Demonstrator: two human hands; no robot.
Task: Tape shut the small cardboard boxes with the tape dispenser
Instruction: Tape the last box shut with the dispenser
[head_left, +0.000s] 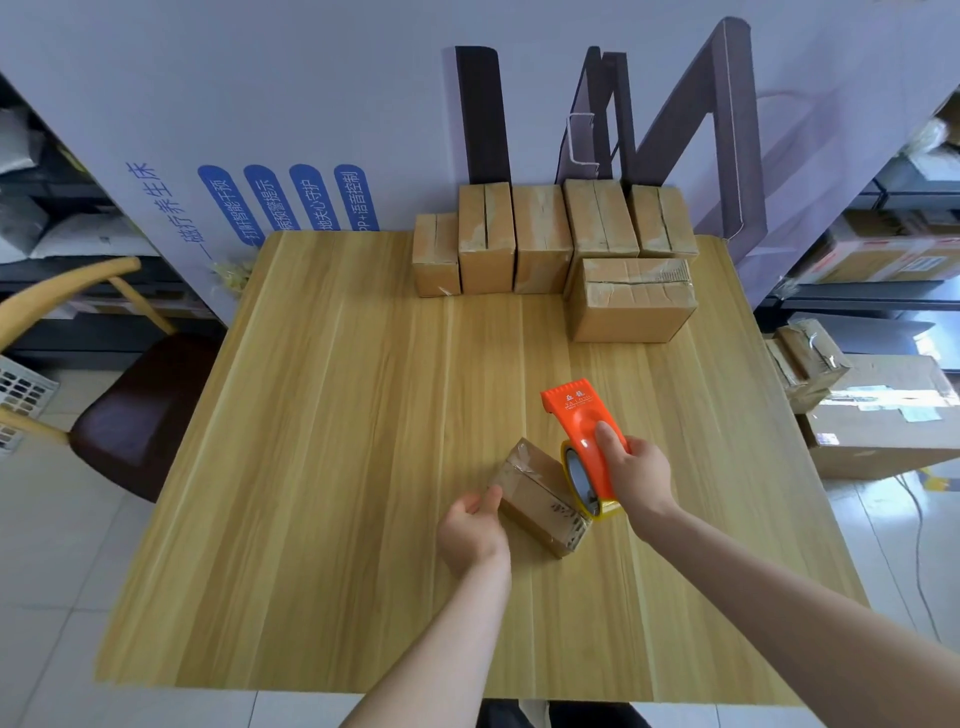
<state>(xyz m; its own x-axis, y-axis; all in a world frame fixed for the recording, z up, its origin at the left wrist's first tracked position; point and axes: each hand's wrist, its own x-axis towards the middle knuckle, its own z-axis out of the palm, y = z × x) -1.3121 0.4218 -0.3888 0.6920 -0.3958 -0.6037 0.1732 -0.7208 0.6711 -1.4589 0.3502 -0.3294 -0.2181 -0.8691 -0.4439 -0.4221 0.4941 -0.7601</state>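
A small cardboard box (540, 493) lies at an angle on the wooden table (337, 467), with clear tape across its top. My left hand (471, 530) grips the box's near left side, thumb on the top edge. My right hand (635, 475) holds the orange tape dispenser (584, 431) by its body. The dispenser's roll of clear tape (582, 480) rests against the box's right end, and its orange blade end points away from me.
Several small cardboard boxes (540, 236) stand in a row along the table's far edge, with a larger one (631, 301) lying in front of them on the right. A chair (119, 415) stands to the left. Cardboard cartons (878, 415) sit on the floor to the right.
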